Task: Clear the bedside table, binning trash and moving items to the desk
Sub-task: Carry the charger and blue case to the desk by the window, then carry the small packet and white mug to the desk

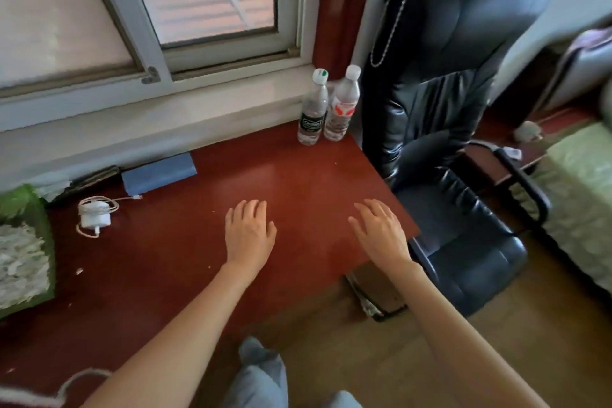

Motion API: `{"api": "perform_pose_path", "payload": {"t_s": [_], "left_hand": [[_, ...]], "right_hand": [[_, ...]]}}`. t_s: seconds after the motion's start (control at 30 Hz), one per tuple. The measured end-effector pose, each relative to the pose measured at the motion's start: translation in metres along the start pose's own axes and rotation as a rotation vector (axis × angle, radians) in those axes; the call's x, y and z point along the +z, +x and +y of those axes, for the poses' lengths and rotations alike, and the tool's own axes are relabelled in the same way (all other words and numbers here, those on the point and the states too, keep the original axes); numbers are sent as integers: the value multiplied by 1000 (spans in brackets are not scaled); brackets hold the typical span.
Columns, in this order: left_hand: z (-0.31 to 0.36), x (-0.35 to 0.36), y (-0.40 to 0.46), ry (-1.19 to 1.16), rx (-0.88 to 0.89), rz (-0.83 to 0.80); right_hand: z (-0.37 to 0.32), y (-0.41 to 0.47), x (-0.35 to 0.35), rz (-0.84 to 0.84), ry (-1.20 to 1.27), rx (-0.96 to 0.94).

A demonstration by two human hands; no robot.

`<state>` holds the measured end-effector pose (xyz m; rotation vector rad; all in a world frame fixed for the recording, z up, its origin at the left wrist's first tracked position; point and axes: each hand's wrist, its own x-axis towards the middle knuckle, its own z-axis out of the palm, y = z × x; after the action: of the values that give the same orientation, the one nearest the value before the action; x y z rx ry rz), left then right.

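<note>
I face the red-brown desk (291, 175) under the window. My left hand (249, 232) and my right hand (381, 232) hover palm-down over its right part, fingers straight, holding nothing. Two clear plastic water bottles (311, 108) (342, 104) stand upright side by side at the desk's back right corner. A white charger with its coiled cable (95, 215) and a blue flat box (159, 173) lie at the left. Far right, past the chair, a low dark bedside table (490, 156) shows a small white item (512, 152) and a grey crumpled lump (529, 131).
A black leather office chair (447, 109) stands right of the desk, blocking the way to the bedside table. A green basket with white shreds (23, 242) sits at the desk's left edge. A bed with a green cover (579, 192) lies far right. A dark flat object (377, 291) leans under the desk.
</note>
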<state>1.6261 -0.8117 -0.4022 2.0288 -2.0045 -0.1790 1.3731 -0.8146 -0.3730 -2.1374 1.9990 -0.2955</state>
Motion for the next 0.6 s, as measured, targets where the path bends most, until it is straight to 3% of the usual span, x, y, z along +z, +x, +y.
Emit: {"api": "perform_pose_path", "payload": {"t_s": [0.6], "left_hand": [[344, 12, -140, -23, 523, -86]], "right_hand": [[240, -275, -141, 336, -75, 458]]}}
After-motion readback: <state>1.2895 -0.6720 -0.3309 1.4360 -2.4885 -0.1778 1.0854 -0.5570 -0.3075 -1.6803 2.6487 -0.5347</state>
